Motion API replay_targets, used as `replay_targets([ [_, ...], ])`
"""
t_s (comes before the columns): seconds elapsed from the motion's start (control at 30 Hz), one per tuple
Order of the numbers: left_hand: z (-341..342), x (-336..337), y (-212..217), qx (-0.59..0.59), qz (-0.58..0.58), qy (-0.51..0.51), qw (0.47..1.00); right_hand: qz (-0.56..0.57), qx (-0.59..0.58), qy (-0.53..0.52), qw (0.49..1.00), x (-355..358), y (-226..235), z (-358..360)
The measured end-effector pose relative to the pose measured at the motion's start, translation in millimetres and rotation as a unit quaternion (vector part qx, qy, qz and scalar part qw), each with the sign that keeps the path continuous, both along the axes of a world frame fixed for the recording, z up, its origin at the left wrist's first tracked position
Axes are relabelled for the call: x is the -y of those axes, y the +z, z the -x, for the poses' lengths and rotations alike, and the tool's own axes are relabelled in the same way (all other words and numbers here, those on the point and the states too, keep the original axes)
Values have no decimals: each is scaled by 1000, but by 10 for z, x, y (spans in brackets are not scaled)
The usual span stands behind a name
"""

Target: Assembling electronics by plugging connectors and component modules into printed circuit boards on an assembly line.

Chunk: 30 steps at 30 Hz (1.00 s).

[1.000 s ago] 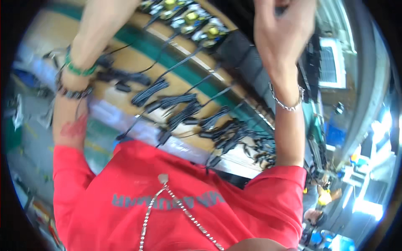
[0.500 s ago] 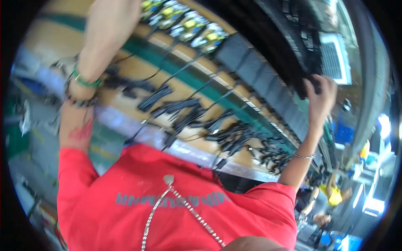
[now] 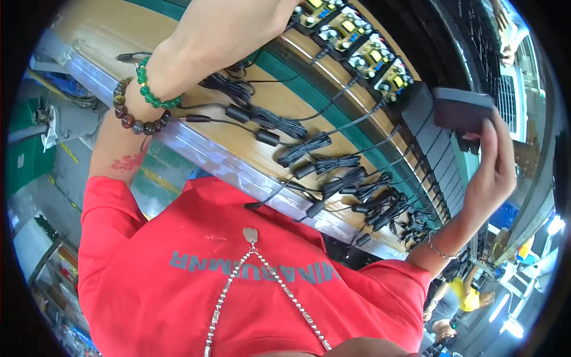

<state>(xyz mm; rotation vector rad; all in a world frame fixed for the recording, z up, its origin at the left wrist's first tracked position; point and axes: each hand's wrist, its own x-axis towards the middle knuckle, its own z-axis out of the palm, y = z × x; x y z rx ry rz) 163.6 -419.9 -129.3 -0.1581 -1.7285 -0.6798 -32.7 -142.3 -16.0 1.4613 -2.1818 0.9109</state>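
My right hand holds a flat, black rectangular adapter cover between its thumb and fingers, above the far right part of the row. My left hand reaches over the bench to the top edge of the picture, where its fingers are cut off from sight. Nearest to it are open black adapter cases with circuit boards that carry yellow and white parts. Farther right in the same row sit covered black adapters. Black cables run from the row toward me, ending in coiled bundles.
A green strip runs along the tan workbench, whose near edge has a clear plastic-like covering. Beyond the row is a dark container. A white louvred panel stands at far right. Other people are at lower right.
My right hand now shows the adapter cover clearly, raised near the row; before, it was blurred against dark material. My left hand has shifted right along the row. The whole view has shifted.
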Motion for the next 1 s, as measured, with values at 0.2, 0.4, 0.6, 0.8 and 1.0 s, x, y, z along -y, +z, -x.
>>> replay_targets([
  [0.2,-277,-86,292,244,12,118,963,-181,158,81,967,280,-65,-4],
  [0.4,-300,-111,299,241,-10,103,965,-194,141,85,967,440,-217,89],
  [0.6,-287,-120,314,250,6,123,960,-255,-41,95,962,508,-178,-138],
  [0.8,-262,-127,298,239,-2,116,964,-286,-51,83,953,522,-101,-208],
  [1.0,-280,-117,306,242,23,135,961,-304,-34,82,949,495,-131,-218],
])
